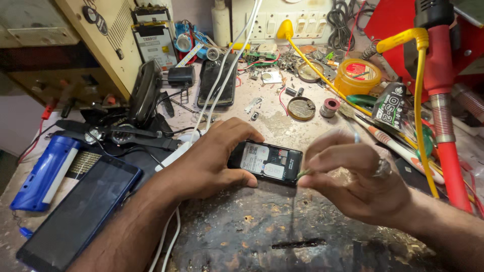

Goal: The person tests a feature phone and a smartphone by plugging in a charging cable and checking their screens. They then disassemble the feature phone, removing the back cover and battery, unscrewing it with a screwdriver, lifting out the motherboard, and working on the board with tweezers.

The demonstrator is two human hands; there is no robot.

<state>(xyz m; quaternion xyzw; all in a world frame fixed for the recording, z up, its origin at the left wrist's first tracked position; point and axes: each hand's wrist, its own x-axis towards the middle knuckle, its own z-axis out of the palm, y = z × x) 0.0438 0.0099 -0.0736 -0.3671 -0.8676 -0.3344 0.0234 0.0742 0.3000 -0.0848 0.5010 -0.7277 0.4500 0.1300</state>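
Observation:
My left hand (pixel 212 158) grips a small black phone (pixel 267 162) with its back cover off, so the label and the inner parts show. It holds the phone flat just above the worn bench top (pixel 282 226). My right hand (pixel 348 176), with a ring on one finger, pinches a thin tool (pixel 304 173) whose tip touches the phone's right end. A thin shaft rises blurred above the right fingers.
A dark tablet (pixel 75 211) and a blue case (pixel 43 174) lie at the left. A black phone (pixel 218 80) lies further back with white cables (pixel 222 75) over it. Solder tins (pixel 301 108), a yellow jar (pixel 357 76), a red stand (pixel 443 100) and loose tools crowd the right.

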